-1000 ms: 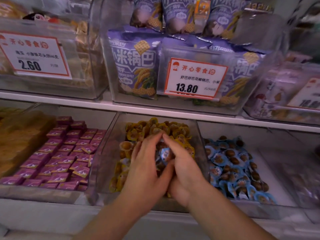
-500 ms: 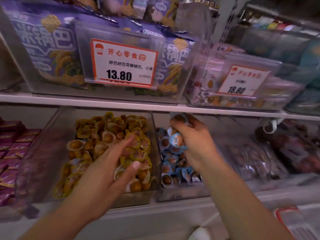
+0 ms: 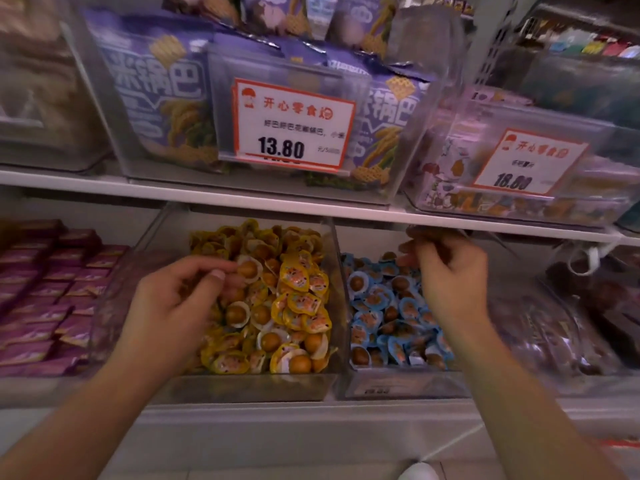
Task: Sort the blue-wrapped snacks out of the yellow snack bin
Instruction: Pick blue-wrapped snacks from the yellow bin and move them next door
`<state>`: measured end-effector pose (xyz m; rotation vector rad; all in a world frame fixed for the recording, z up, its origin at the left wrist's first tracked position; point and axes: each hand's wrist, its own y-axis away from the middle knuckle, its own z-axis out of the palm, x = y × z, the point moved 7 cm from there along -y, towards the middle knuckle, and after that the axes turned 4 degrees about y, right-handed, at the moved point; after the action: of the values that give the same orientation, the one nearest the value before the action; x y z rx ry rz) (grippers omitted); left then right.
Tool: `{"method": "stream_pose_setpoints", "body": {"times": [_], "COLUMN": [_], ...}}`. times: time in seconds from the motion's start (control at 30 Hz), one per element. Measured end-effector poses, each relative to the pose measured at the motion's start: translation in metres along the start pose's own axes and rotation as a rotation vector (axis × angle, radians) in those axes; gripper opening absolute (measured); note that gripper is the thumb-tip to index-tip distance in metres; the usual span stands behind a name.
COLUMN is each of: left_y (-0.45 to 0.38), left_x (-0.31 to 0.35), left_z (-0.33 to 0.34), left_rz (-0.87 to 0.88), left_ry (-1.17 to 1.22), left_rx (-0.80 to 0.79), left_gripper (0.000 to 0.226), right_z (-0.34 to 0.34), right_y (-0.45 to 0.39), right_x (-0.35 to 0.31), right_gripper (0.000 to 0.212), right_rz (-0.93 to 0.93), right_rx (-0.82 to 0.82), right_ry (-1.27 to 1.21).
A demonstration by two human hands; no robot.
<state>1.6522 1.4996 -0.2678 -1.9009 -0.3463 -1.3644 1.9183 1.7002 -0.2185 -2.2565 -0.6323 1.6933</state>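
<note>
Room: shelf [image 3: 311,209] edge close above both bins.
Left hand [image 3: 173,306]: in yellow bin [image 3: 242,389], fingers curled among snacks; grip unclear.
Right hand [image 3: 450,268]: over blue snacks [image 3: 381,306], fingers curled; hold unclear.

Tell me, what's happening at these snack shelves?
A person is sorting small wrapped snacks between two clear plastic bins on the lower shelf. The left hand reaches into the bin of yellow-wrapped snacks, fingers curled among the pieces; whether it grips one is hard to tell. The right hand hovers over the neighbouring bin of blue-wrapped snacks, fingers curled, with nothing clearly in it. No blue wrapper shows among the visible yellow ones.
</note>
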Motion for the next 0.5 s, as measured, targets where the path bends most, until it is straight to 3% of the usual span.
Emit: {"method": "stream_pose_setpoints", "body": {"times": [0.07,0.17,0.23,0.3,0.4,0.5], "left_y": [0.001,0.007,0.016,0.025,0.033,0.039], "left_x": [0.002,0.01,0.019,0.02,0.014,0.009], "left_z": [-0.009,-0.028,-0.038,-0.042,-0.039,-0.033], "left_rz": [-0.045,-0.015,0.057,0.074,0.053,0.037], "left_ry": [0.044,-0.044,-0.126,-0.205,-0.347,-0.439], "left_rx": [0.022,0.037,-0.003,-0.089,-0.29,-0.425], "left_gripper": [0.026,0.023,0.022,0.025,0.027,0.029], "right_z": [0.041,0.121,0.161,0.183,0.202,0.219], "right_y": [0.026,0.08,0.114,0.133,0.14,0.133], "right_x": [-0.03,-0.054,-0.049,-0.037,-0.028,-0.026], "right_gripper": [0.024,0.031,0.032,0.034,0.042,0.037], "right_rz": [-0.147,-0.304,-0.266,-0.138,-0.061,-0.049], "right_rx": [-0.207,-0.762,-1.123,-1.369,-1.502,-1.45], "right_ry": [0.016,0.19,0.311,0.36,0.418,0.395]}}
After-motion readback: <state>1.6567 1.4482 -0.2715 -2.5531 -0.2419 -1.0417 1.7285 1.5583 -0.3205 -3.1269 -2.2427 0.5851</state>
